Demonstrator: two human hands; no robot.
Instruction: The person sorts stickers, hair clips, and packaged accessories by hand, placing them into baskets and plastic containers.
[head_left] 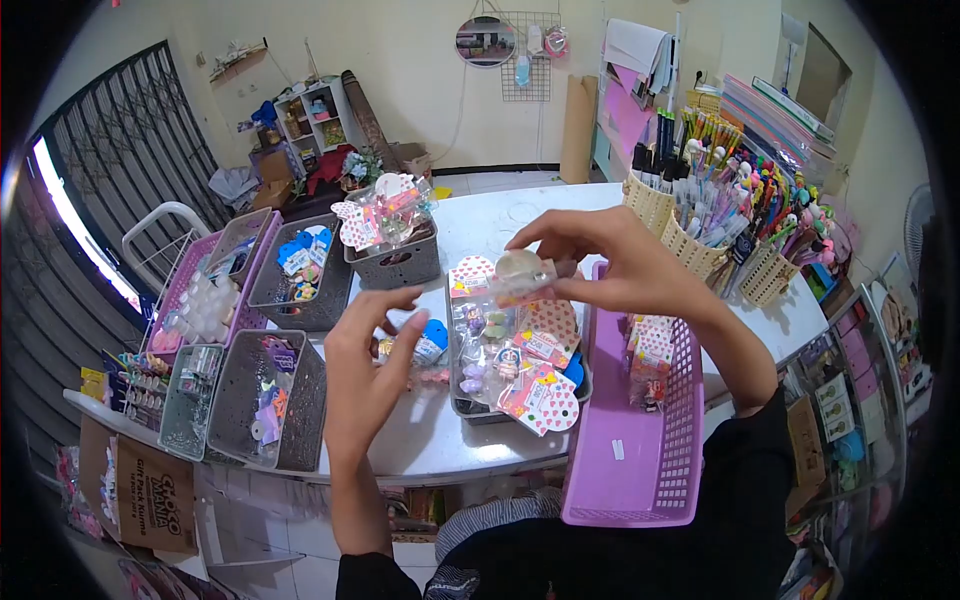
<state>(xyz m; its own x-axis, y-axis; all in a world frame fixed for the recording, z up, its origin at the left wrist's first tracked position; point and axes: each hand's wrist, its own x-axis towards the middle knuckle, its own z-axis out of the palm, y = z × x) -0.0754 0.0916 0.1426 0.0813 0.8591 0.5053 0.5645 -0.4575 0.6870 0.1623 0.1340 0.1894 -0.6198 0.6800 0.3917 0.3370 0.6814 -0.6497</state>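
My right hand (pixel 620 258) pinches a small clear plastic item (pixel 522 270) between thumb and fingers, above a grey basket (pixel 486 412) full of carded packets (pixel 540 398) with heart prints. My left hand (pixel 370 350) is held left of that basket with thumb and fingers apart and nothing between them. Just past its thumb lies a blue-topped packet (pixel 430 342) on the white table (pixel 420 440). To the right of the grey basket stands a long purple basket (pixel 610 490), with a few heart-print packets (pixel 652 345) inside.
More grey baskets (pixel 275 440) with small goods stand at the left, beside a purple basket (pixel 185 300) of clear items. Another grey basket (pixel 395 268) is at the back. Woven pen holders (pixel 700 250) fill the back right. A cardboard box (pixel 155 495) sits lower left.
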